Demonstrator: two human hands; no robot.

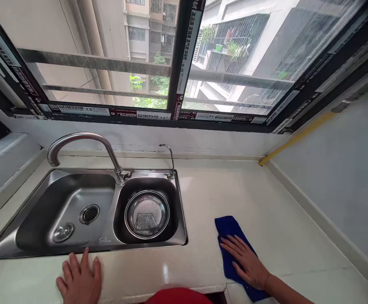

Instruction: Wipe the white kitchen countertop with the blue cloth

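Note:
My right hand lies flat, fingers stretched out, on a dark blue cloth spread on the pale countertop to the right of the sink. My left hand rests open with fingers apart on the counter's front strip, just below the front rim of the steel double sink. It holds nothing.
The sink's left basin has a drain and a loose plug; the right basin holds a round mesh strainer. A curved tap and a thin small tap stand behind it. A window runs along the back, a wall on the right.

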